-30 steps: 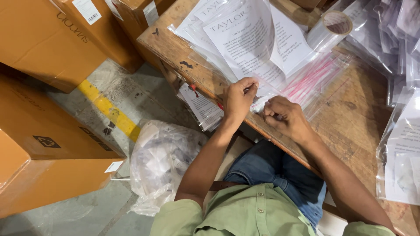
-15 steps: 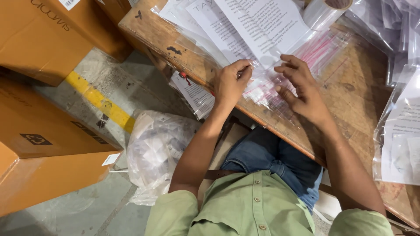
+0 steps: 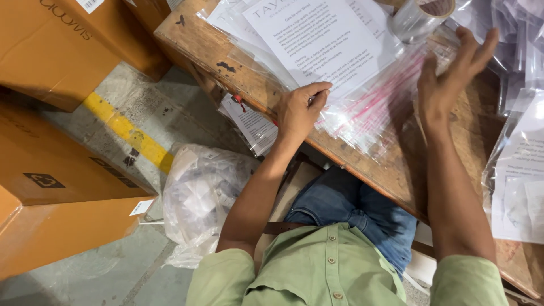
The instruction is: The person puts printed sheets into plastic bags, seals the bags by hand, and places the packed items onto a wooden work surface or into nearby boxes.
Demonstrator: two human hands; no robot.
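Concrete floor at lower left, grey, crossed by a yellow painted stripe; brown cartons stacked along the left edge. Nearest the lens: green shirt, jeans, belt. Clear plastic bag of pale contents resting on the floor left of the knees.

Worn wooden counter running from top centre to lower right. Left hand at centre, fingers bent, pressing flat on the near edge of a stack of clear zip bags with red seal strips. Right hand at upper right, fingers spread and empty, raised just above the far end of the same stack, blurred. Hands well apart. Printed sheets lying beyond the stack; tape roll at the top edge.

Progress, as judged: stack gathered and steadied; bagged sheets at right apparently finished. Count remaining not determinable.

Contact of right hand with stack uncertain. Counter cut off at right; tagged papers hanging under the counter's edge only partly visible.
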